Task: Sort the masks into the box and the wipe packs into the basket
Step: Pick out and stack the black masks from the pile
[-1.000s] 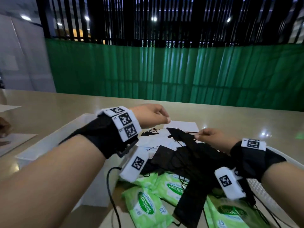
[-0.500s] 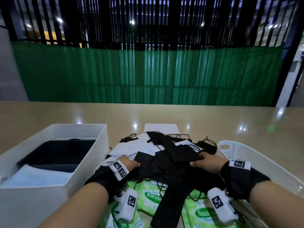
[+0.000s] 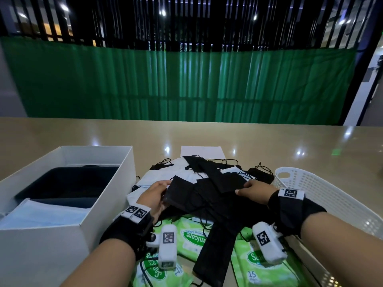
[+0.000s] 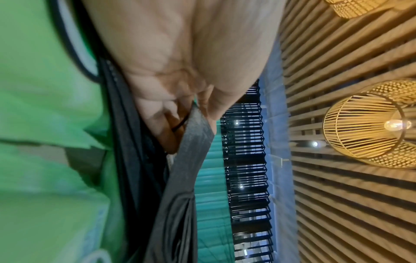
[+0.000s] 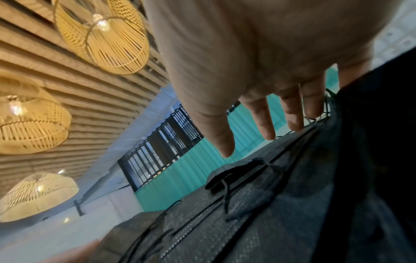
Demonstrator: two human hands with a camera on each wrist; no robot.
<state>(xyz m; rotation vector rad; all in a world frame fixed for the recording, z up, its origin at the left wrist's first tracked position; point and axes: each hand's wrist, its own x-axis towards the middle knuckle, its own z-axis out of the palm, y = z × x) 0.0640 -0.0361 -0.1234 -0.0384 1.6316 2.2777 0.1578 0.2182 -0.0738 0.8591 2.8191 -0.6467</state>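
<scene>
Left hand (image 3: 154,196) grips the left end of a black mask (image 3: 204,192) that lies on top of the pile; in the left wrist view its fingers (image 4: 157,115) curl round the edge of the dark fabric and an ear loop runs between them. The right hand (image 3: 253,190) rests on the right end of the same mask with fingers almost straight, and the right wrist view shows the fingertips (image 5: 268,131) touching the fabric but not closed round it. So the mask is stretched between the two hands, with its long axis from left to right across the table (image 3: 62,133).

The box (image 3: 128,170) stands just beside the left hand, on its left, open at the top, with dark and pale blue masks already inside. The basket (image 3: 310,183) stands on the right, just beside the right hand, and what shows of its inside holds no pack. The left hand is therefore the nearer one to the box, and the mask probably has to travel to the left, end first.

Under the black masks lie white masks (image 3: 161,177), and nearer to the person the green wipe packs (image 3: 193,237), partly covered by a black mask (image 3: 215,253). The thin loops of several masks cross one another, so lifting one mask may drag a neighbour with it.
</scene>
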